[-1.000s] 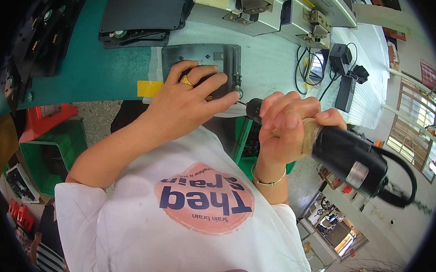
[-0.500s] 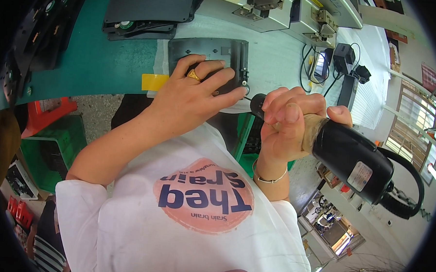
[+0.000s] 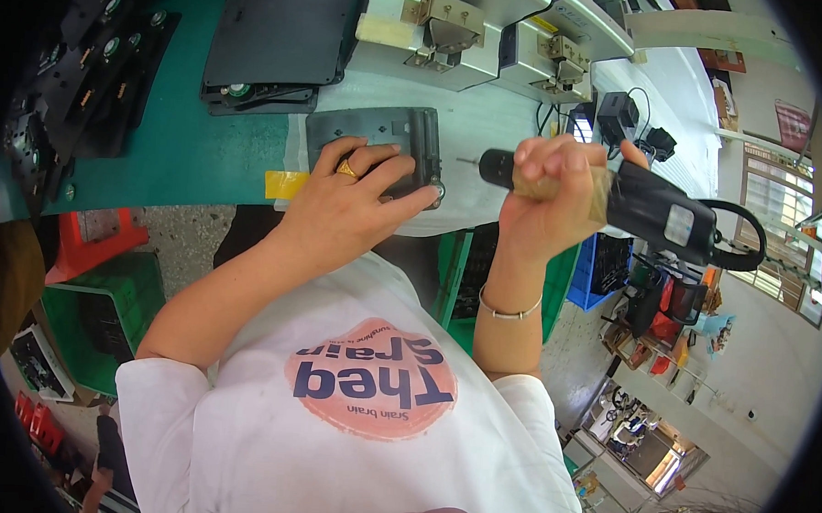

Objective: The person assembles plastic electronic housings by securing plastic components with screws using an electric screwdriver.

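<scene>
My left hand (image 3: 345, 194) rests over a flat black plastic housing (image 3: 371, 122), its curved fingers gripping the housing against the bench. A ring is on one finger. At the housing's right corner, beside a fingertip of that hand, sits a small round metallic part (image 3: 437, 194). My right hand (image 3: 556, 194) is wrapped round the taped grip of a black corded electric screwdriver (image 3: 665, 217). Its thin bit points left toward the housing, with a gap between them. The underside of the housing is hidden.
A yellow sticker (image 3: 286, 185) marks the bench edge. Behind lie stacked black panels (image 3: 283, 35); more panels with small parts (image 3: 117, 51) are at far left. Grey metal machines (image 3: 439, 38) stand at the back. Green crates (image 3: 96, 316) and a blue crate (image 3: 601, 269) sit below.
The screwdriver's bit has pulled away to the right from the housing's corner, and the tool lies more level. My left hand keeps its hold on the housing. The view has shifted somewhat.
</scene>
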Demonstrator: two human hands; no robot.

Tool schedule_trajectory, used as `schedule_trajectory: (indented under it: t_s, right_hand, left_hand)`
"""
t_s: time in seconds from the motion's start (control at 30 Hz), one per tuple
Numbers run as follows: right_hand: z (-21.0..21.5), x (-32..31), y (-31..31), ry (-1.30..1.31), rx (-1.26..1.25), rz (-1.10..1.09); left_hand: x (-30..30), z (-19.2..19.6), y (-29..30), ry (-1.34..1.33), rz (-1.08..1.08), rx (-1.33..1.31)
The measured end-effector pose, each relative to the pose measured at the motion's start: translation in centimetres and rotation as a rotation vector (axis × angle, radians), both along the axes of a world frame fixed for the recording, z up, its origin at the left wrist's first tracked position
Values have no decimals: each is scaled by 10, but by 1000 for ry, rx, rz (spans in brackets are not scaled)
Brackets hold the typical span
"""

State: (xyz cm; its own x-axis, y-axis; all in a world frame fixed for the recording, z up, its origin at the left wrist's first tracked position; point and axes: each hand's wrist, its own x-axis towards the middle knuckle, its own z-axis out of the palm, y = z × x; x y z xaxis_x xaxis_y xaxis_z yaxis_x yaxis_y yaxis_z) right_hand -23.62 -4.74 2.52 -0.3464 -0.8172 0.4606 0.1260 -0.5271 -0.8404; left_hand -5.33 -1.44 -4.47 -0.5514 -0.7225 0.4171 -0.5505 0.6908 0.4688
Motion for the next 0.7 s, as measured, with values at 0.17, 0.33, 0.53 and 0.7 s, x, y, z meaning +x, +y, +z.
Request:
schedule_trajectory:
  t_s: [0.17,0.33,0.53,0.7]
  right_hand:
    - [-13,4,-29,-16,-121,-48]
    - [-17,11,-43,47,-34,-139]
    - [1,13,-26,-114,-147,-45]
    - [21,15,2,-123,-194,89]
  left_hand:
    - [0,1,0,-44,-17,11]
    - [0,4,-1,-40,-6,24]
    - [2,9,-2,54,2,76]
    - [3,19,-6,364,141,195]
